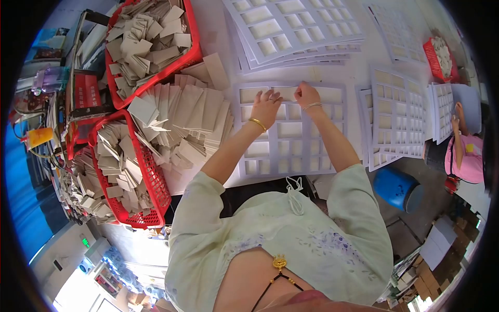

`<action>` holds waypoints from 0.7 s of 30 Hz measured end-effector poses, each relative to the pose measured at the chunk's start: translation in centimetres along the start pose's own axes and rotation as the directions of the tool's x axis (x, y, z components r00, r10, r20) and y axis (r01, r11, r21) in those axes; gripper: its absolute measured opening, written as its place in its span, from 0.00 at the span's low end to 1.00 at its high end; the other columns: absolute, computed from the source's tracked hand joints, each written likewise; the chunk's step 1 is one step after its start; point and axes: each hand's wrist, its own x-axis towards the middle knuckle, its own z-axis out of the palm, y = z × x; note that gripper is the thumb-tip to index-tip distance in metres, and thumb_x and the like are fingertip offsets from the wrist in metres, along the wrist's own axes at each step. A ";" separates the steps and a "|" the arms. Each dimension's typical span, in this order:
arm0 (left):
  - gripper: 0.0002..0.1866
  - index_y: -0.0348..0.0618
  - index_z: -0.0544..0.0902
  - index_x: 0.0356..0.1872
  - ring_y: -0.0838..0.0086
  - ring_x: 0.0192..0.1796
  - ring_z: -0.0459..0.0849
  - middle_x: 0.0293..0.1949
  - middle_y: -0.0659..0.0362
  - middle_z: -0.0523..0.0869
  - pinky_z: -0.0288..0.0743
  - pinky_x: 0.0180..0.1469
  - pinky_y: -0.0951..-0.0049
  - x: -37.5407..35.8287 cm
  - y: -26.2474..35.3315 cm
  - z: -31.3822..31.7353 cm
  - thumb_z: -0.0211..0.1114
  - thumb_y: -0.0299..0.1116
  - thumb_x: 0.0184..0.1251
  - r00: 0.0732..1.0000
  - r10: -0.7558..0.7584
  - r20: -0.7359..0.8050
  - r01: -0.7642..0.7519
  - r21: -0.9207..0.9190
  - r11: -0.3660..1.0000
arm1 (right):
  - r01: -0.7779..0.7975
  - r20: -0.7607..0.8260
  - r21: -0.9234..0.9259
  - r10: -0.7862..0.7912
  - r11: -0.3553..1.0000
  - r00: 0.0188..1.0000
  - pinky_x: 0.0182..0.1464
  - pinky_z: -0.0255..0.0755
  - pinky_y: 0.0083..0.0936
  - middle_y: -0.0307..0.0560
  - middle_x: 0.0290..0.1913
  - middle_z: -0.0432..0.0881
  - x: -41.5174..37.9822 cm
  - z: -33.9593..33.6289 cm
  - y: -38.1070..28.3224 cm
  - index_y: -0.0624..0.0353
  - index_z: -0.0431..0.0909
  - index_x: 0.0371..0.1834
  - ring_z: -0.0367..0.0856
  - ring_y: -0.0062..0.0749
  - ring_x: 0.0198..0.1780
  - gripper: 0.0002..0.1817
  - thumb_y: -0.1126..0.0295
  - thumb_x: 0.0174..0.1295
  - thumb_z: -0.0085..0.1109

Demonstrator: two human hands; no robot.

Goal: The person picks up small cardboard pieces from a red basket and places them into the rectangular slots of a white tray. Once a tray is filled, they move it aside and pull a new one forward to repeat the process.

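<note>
A white board with rows of rectangular windows (pixel 273 151) lies flat on the table in front of me. My left hand (pixel 266 107) rests on its upper left part, fingers slightly apart and bent, with no held thing visible. Close to the board's top edge, right of the middle, my right hand (pixel 307 96) is closed with its fingers curled together. Whatever may be between those fingertips is hidden. Left of the board, a heap of thin grey-beige cardboard pieces (pixel 189 112) spreads over the table.
Red baskets (pixel 193 54) (pixel 156 182) full of cardboard pieces stand at left. Stacks of windowed boards lie behind (pixel 296 31) and to the right (pixel 397 112). At far right another person in a pink top (pixel 470 156) handles similar boards. A blue drum (pixel 395 190) stands below.
</note>
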 end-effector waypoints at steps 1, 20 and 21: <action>0.21 0.51 0.77 0.55 0.66 0.67 0.65 0.60 0.64 0.75 0.50 0.70 0.51 0.2 0.2 0.4 0.54 0.27 0.59 0.999 -0.024 0.046 0.023 0.029 0.999 | -0.019 0.026 -0.052 0.021 0.998 0.999 0.35 0.75 0.40 0.49 0.28 0.81 -0.2 -1.1 -1.3 0.55 0.75 0.32 0.82 0.46 0.33 0.06 0.69 0.53 0.61; 0.20 0.48 0.76 0.57 0.67 0.70 0.62 0.62 0.64 0.73 0.41 0.72 0.46 1.1 1.4 0.2 0.54 0.30 0.62 0.952 -0.171 0.253 0.141 0.132 0.981 | 0.452 0.353 -0.568 -0.292 0.688 0.889 0.44 0.68 0.41 0.41 0.37 0.77 -1.4 -3.7 -3.1 0.45 0.85 0.29 0.76 0.39 0.45 0.05 0.68 0.51 0.59; 0.21 0.49 0.75 0.58 0.67 0.70 0.62 0.63 0.64 0.73 0.40 0.72 0.46 1.2 1.4 0.2 0.54 0.30 0.62 0.944 -0.177 0.280 0.143 0.139 0.980 | 0.445 0.306 -0.478 -0.332 0.757 0.892 0.42 0.69 0.41 0.42 0.37 0.77 -0.8 -3.7 -4.3 0.46 0.84 0.31 0.77 0.41 0.45 0.05 0.68 0.52 0.59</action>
